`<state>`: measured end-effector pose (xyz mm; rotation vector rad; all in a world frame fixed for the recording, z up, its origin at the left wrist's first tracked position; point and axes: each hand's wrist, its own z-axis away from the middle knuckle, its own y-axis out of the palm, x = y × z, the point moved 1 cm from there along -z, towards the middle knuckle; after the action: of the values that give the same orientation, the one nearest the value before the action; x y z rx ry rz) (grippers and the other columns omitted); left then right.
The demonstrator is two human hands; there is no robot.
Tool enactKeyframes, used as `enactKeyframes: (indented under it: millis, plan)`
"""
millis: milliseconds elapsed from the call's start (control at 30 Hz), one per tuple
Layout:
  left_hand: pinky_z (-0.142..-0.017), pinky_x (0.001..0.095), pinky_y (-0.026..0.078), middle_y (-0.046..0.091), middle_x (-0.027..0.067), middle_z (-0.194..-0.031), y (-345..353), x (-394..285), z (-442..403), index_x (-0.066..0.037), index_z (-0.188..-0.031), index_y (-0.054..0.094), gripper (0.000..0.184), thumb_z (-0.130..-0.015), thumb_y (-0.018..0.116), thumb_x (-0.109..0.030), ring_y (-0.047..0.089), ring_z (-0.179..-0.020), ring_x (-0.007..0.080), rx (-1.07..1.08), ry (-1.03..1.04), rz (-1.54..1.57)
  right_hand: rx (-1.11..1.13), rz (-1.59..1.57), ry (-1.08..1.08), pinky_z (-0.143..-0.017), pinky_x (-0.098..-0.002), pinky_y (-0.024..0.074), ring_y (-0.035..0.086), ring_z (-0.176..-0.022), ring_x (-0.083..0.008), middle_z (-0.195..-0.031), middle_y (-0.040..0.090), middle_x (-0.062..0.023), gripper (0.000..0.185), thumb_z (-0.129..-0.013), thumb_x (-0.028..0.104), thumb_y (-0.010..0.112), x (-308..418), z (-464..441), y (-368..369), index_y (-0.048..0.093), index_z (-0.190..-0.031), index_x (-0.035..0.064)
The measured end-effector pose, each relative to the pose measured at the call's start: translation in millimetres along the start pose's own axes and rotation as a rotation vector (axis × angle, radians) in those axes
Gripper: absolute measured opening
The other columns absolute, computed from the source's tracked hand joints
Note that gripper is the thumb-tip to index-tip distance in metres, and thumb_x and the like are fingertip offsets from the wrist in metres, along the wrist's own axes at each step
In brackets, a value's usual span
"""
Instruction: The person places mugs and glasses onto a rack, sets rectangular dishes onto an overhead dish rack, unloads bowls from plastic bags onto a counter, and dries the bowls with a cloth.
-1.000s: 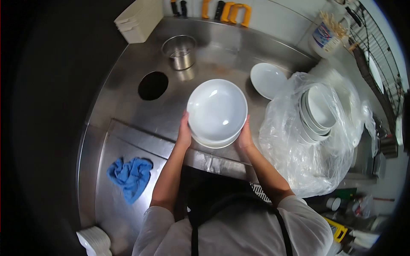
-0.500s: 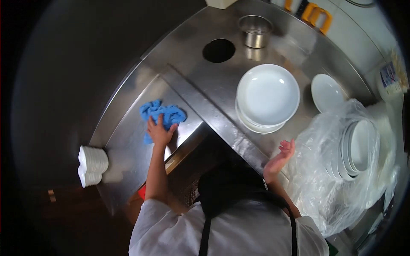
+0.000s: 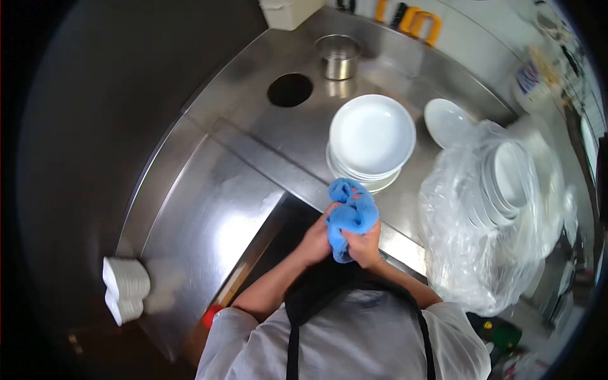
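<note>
A bunched blue cloth (image 3: pixel 352 215) is held up in front of my apron, gripped from both sides. My left hand (image 3: pixel 316 239) is closed on its left side, fingers partly hidden by the folds. On the other side my right hand (image 3: pixel 366 244) is wrapped round the cloth, thumb lying over it. Just beyond the cloth stands a stack of white plates (image 3: pixel 372 134) on the steel counter (image 3: pixel 209 190).
A steel pot (image 3: pixel 339 58) stands near a round hole (image 3: pixel 290 90) in the counter. To the right are a white dish (image 3: pixel 447 121) and clear plastic bags (image 3: pixel 494 253) around stacked bowls (image 3: pixel 510 174). White heart-shaped dishes (image 3: pixel 125 278) sit at the left edge.
My left hand has lifted the blue cloth off the left counter and brought it right, to my front. My right hand, open and bare before, now grips it too. The view has shifted.
</note>
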<state>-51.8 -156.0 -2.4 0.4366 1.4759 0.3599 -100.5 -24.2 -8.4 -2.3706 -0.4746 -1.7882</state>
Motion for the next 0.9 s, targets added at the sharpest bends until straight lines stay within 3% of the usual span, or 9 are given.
enactKeyframes:
  millis: [33,100,167,400,500,633,733,833,900]
  plan:
    - [-0.099,0.0291,0.041,0.055,0.0042,-0.123,-3.2,-12.5,-7.2,-0.004,-0.137,0.045,0.050,-0.089,0.056,-0.008,0.052,-0.113,0.0124,0.047,-0.225,0.246,-0.052,-0.226,0.166,-0.102,-0.0364,0.0441,0.057,-0.117,-0.0206,-0.128,0.059,-0.0115,0.058,-0.085,0.014,0.075,-6.4,3.7,-4.3,0.048,-0.134,0.0004]
    - [-0.103,0.0351,0.041,0.053,0.0108,-0.134,2.2,-37.2,-12.3,-0.003,-0.143,0.043,0.059,-0.090,0.062,-0.021,0.054,-0.119,0.0219,0.323,-0.239,-0.134,-0.171,-0.226,0.214,-0.096,-0.0328,0.0474,0.059,-0.112,-0.0163,-0.124,0.060,-0.0078,0.054,-0.085,0.009,0.074,-20.3,7.1,-31.2,0.049,-0.132,0.0021]
    - [-0.108,0.0437,0.038,0.052,0.0192,-0.139,12.1,-62.9,-22.5,-0.001,-0.141,0.047,0.065,-0.083,0.070,-0.021,0.050,-0.129,0.0347,0.337,0.277,-1.139,-0.292,-0.242,0.213,-0.092,-0.0309,0.0494,0.059,-0.108,-0.0140,-0.120,0.061,-0.0057,0.052,-0.086,0.006,0.072,-27.0,14.4,-60.9,0.049,-0.132,0.0034]
    - [-0.104,0.0497,0.038,0.056,0.0193,-0.129,39.8,-17.6,-133.6,0.000,-0.116,0.064,0.043,-0.087,0.068,-0.031,0.049,-0.125,0.0382,-0.225,0.760,-1.880,-0.577,-0.358,0.271,-0.088,-0.0338,0.0515,0.060,-0.101,-0.0191,-0.112,0.059,-0.0074,0.051,-0.083,0.008,0.072,-1.7,57.9,-105.9,0.049,-0.128,0.0041]
    - [-0.100,0.0478,0.040,0.058,0.0180,-0.124,29.0,-9.9,-142.5,0.000,-0.117,0.064,0.043,-0.090,0.064,-0.034,0.051,-0.120,0.0365,0.181,0.439,-1.741,-0.602,-0.480,0.306,-0.089,-0.0363,0.0524,0.061,-0.102,-0.0217,-0.113,0.059,-0.0090,0.054,-0.083,0.016,0.073,9.1,74.7,-118.3,0.048,-0.129,0.0029]
    - [-0.109,0.0507,0.035,0.051,0.0233,-0.139,35.0,-22.4,-138.2,-0.001,-0.128,0.059,0.049,-0.094,0.060,-0.036,0.047,-0.131,0.0390,0.275,0.274,-1.637,-0.630,-0.530,0.305,-0.091,-0.0388,0.0530,0.061,-0.104,-0.0233,-0.117,0.058,-0.0104,0.063,-0.082,0.022,0.074,-6.6,103.9,-127.9,0.044,-0.134,0.0029]
    - [-0.101,0.0472,0.044,0.056,0.0250,-0.131,57.6,-30.2,-120.9,0.000,-0.125,0.059,0.042,-0.095,0.061,-0.028,0.057,-0.119,0.0378,-0.008,0.825,-1.748,-0.612,-0.448,0.281,-0.092,-0.0391,0.0524,0.061,-0.108,-0.0239,-0.121,0.056,-0.0108,0.071,-0.079,0.023,0.076,-3.9,103.3,-117.5,0.040,-0.137,0.0044]
    - [-0.086,0.0403,0.053,0.062,0.0208,-0.120,96.4,-8.2,-110.1,0.000,-0.123,0.058,0.036,-0.096,0.061,-0.023,0.064,-0.100,0.0297,0.229,0.625,-0.991,-0.699,-0.552,0.260,-0.093,-0.0388,0.0520,0.060,-0.109,-0.0246,-0.121,0.056,-0.0111,0.071,-0.078,0.020,0.075,6.4,103.6,-110.8,0.040,-0.137,0.0040]
    - [-0.075,0.0344,0.054,0.063,0.0151,-0.109,119.4,51.6,-142.3,0.000,-0.120,0.058,0.032,-0.097,0.060,-0.023,0.064,-0.089,0.0220,0.063,0.322,-0.631,-0.742,-0.553,0.236,-0.096,-0.0385,0.0506,0.059,-0.111,-0.0244,-0.123,0.056,-0.0113,0.070,-0.077,0.018,0.074,6.4,109.5,-118.0,0.041,-0.138,0.0036]
